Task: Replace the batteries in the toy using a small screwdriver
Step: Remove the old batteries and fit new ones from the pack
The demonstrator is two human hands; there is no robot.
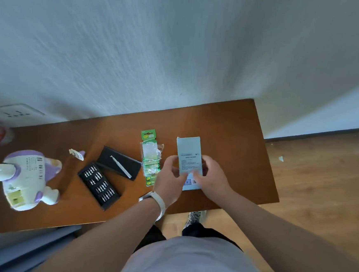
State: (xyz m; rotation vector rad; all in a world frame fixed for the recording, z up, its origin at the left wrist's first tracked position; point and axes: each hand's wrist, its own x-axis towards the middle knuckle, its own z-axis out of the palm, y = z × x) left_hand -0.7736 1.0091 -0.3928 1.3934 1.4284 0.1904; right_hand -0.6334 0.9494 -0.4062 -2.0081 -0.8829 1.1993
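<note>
Hands, left (171,174) and right (213,177), are gripping a pale blue box (188,156) between them. Toy (25,177) is lying well apart at nine o'clock; the open bit case (98,184) is holding screwdriver bits.

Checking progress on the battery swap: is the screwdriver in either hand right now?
No, the screwdriver lies on the black case lid while both hands hold a pale blue box.

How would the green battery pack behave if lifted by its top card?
The green battery pack would probably flop: its clear wrapper looks torn and crumpled. The batteries at its lower end likely make it bottom-heavy. Loose cells might slip out, though I cannot confirm that.
</note>
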